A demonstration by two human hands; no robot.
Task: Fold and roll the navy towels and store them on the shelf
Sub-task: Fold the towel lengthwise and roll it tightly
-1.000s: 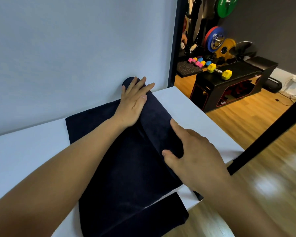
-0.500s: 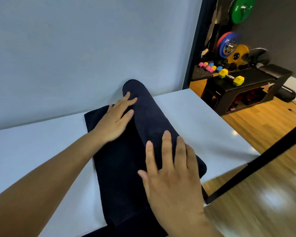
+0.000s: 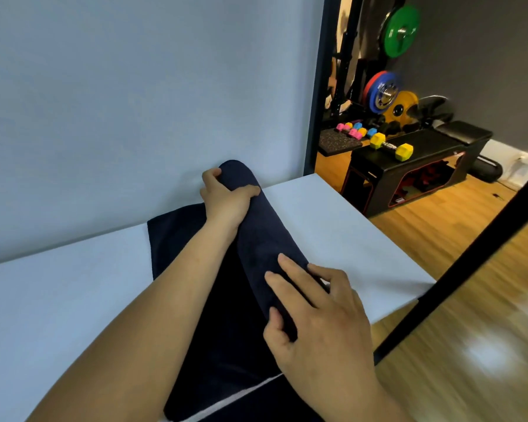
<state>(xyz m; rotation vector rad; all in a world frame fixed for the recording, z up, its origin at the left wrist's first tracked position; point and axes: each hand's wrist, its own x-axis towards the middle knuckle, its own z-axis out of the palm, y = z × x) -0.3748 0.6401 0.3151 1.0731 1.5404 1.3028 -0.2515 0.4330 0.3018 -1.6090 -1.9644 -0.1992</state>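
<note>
The navy towel (image 3: 265, 239) lies on the white table (image 3: 333, 226). Part of it is wound into a thick roll running from the table's near edge to its far edge. The rest lies flat on the table, left of the roll. My left hand (image 3: 226, 199) grips the roll's far end, fingers curled round it. My right hand (image 3: 320, 324) clasps the near end, fingers draped over it and thumb pressed into its side. Beyond the table's right edge, a yellow dumbbell (image 3: 392, 146) rests on a black bench (image 3: 433, 144).
</note>
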